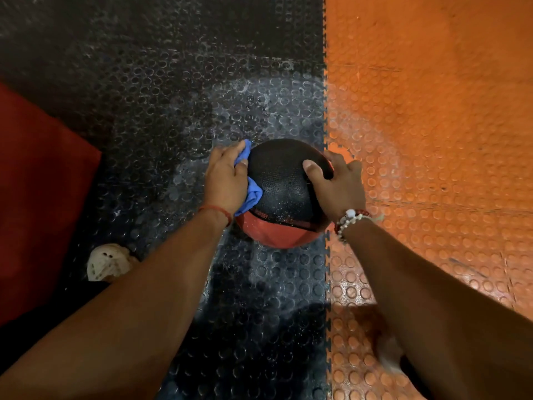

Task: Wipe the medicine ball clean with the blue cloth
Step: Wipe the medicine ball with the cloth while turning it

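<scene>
A studded rubber floor (161, 90), black on the left and orange on the right, carries a black-and-red textured medicine ball (285, 192) at the seam. The left hand (223, 180) grips a crumpled blue cloth (253, 194) against the ball's left side. The right hand (337, 186) cups its right side, thumb on top.
</scene>
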Demonstrator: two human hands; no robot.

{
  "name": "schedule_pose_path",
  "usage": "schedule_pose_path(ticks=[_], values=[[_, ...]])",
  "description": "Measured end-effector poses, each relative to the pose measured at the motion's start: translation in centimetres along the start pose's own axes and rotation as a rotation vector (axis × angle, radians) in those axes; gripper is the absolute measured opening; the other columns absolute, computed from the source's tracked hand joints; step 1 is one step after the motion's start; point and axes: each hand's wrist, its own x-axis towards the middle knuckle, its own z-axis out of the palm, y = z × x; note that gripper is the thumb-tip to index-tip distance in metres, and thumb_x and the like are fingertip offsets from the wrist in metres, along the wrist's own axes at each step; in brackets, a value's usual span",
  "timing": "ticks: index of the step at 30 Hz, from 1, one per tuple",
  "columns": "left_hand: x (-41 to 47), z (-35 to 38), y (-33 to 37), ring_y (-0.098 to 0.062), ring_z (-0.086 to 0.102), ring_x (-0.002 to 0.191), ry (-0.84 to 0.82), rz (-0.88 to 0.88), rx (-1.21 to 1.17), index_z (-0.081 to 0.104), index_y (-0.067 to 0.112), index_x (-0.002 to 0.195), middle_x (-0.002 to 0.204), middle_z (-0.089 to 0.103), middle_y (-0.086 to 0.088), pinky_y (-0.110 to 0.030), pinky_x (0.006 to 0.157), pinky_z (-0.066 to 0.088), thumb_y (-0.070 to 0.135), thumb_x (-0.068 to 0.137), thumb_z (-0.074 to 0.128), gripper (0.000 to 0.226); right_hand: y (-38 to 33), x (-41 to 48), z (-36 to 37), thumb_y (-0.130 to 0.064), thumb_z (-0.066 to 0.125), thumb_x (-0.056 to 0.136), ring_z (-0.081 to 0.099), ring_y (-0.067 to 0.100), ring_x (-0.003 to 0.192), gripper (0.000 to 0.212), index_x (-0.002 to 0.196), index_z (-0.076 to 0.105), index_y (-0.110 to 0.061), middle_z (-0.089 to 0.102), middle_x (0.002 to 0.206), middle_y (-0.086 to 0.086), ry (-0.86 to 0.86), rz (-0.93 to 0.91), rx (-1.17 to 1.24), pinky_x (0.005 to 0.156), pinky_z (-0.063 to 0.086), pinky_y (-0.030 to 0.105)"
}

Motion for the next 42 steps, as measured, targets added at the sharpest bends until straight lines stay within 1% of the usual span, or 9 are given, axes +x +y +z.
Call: schedule_pose_path(ticks=[4, 8, 13, 20, 23, 27, 30, 39, 42], values=[[-1.3, -0.2, -0.3, -0.005, 0.043, 0.112, 0.041, 0.154, 0.023, 0.054, 0.011, 0.137, 0.125, 0.045, -0.002, 0.006, 0.096, 0.021, 0.000, 0.097, 0.044, 0.042, 0.8, 0.6, 0.6, -0.063, 0.037, 0.080, 0.026, 0.024, 0.139, 0.063, 0.136, 0.042, -0.033, 0.025, 0.149, 0.005, -0.102, -0.290, 0.030, 0.111, 0.027, 0.049], [-5.5, 1.7, 0.7, -0.009, 0.044, 0.121, 0.182, 0.234, -0.020, 0.057, 0.006, 0.132, 0.126, 0.043, -0.003, -0.008, 0.107, 0.026, -0.006, 0.092, 0.045, 0.043, 0.2, 0.3, 1.1, -0.058, 0.036, 0.081, 0.040, 0.019, 0.128, 0.067, 0.138, 0.041, -0.024, 0.041, 0.137, 0.005, -0.117, -0.265, 0.129, 0.102, 0.030, 0.025], [-10.4, 4.4, 0.0, -0.032, 0.033, 0.138, 0.122, 0.443, 0.117, 0.050, 0.010, 0.137, 0.141, 0.038, -0.014, -0.034, 0.117, 0.025, 0.009, 0.096, 0.042, 0.042, -1.0, -0.9, 2.2, -0.053, 0.044, 0.080, 0.046, 0.024, 0.122, 0.063, 0.135, 0.044, -0.022, 0.042, 0.132, 0.008, -0.004, -0.141, 0.180, 0.105, 0.033, 0.031], [-2.4, 1.1, 0.1, -0.011, 0.039, 0.128, 0.213, -0.063, -0.102, 0.038, 0.015, 0.148, 0.142, 0.037, -0.008, 0.004, 0.094, 0.015, 0.015, 0.102, 0.040, 0.046, -1.0, -3.2, 2.7, -0.058, 0.049, 0.076, 0.052, 0.029, 0.102, 0.063, 0.122, 0.043, -0.015, 0.036, 0.121, 0.005, 0.154, 0.093, 0.241, 0.085, 0.044, 0.039], [-2.9, 1.2, 0.9, -0.012, 0.041, 0.126, 0.164, 0.194, 0.010, 0.047, 0.013, 0.142, 0.137, 0.042, -0.006, -0.003, 0.104, 0.021, 0.009, 0.098, 0.042, 0.044, -1.0, -2.5, 2.1, -0.052, 0.048, 0.073, 0.050, 0.028, 0.112, 0.060, 0.122, 0.045, -0.017, 0.036, 0.129, 0.004, 0.118, -0.046, 0.174, 0.094, 0.042, 0.044], [-5.2, 2.3, -0.6, -0.031, 0.042, 0.128, 0.076, 0.519, 0.141, 0.060, 0.009, 0.130, 0.129, 0.052, -0.016, -0.041, 0.112, 0.033, 0.005, 0.092, 0.050, 0.040, -0.8, -0.8, 1.9, -0.044, 0.039, 0.081, 0.031, 0.016, 0.136, 0.058, 0.136, 0.045, -0.027, 0.035, 0.145, 0.003, -0.064, -0.156, 0.236, 0.113, 0.024, 0.033], [-5.8, 2.3, -1.5, -0.035, 0.039, 0.130, 0.056, 0.650, 0.182, 0.064, 0.011, 0.126, 0.129, 0.053, -0.018, -0.041, 0.114, 0.030, 0.001, 0.090, 0.055, 0.038, -0.2, -1.3, 2.1, -0.045, 0.035, 0.084, 0.034, 0.017, 0.135, 0.053, 0.135, 0.046, -0.031, 0.036, 0.145, 0.003, -0.015, -0.156, 0.215, 0.112, 0.027, 0.035], [-0.8, 1.5, -1.1, -0.022, 0.049, 0.123, 0.236, -0.106, -0.087, 0.062, 0.006, 0.127, 0.127, 0.044, -0.006, -0.002, 0.096, 0.027, 0.005, 0.098, 0.048, 0.032, -0.4, -2.3, 3.3, -0.064, 0.033, 0.077, 0.041, 0.021, 0.129, 0.062, 0.131, 0.046, -0.037, 0.039, 0.140, 0.001, 0.135, -0.079, 0.198, 0.103, 0.038, 0.046], [-2.7, 1.7, -0.1, -0.022, 0.047, 0.124, 0.184, 0.133, 0.004, 0.064, 0.005, 0.125, 0.129, 0.047, -0.012, -0.001, 0.102, 0.023, 0.001, 0.093, 0.047, 0.036, 0.1, -2.5, 3.2, -0.063, 0.034, 0.076, 0.046, 0.023, 0.124, 0.064, 0.131, 0.046, -0.033, 0.040, 0.137, 0.003, 0.159, -0.083, 0.219, 0.101, 0.041, 0.045]])
